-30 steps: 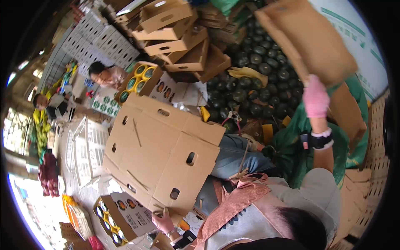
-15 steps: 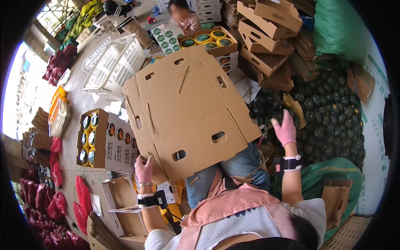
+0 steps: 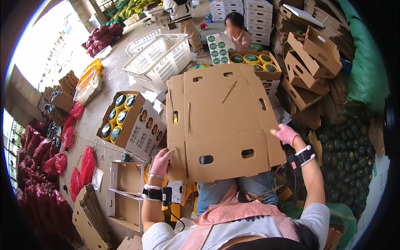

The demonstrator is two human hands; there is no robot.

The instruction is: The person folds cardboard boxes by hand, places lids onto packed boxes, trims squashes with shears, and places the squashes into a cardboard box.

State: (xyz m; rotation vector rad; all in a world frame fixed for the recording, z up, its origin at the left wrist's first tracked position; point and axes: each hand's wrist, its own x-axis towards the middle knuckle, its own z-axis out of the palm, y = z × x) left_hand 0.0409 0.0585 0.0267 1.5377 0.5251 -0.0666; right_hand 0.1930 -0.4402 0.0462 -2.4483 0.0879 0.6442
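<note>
A flattened brown cardboard box, with fold lines and oval hand holes, lies tilted over my knees. My left hand, in a pink glove, is closed on its near left edge, fingers partly hidden. At the right edge my pink-gloved right hand pinches the cardboard, its fingertips over the border. Thin loose strips lie on the cardboard's upper face.
An open box of dark green squashes in yellow nets stands left. White plastic crates and a seated person are beyond. Stacked cardboard trays and a heap of squashes fill the right side.
My right hand has come in from over the squash heap to the cardboard's right edge. The view has turned, and the cardboard now sits straighter before me. My left hand stays on its edge.
</note>
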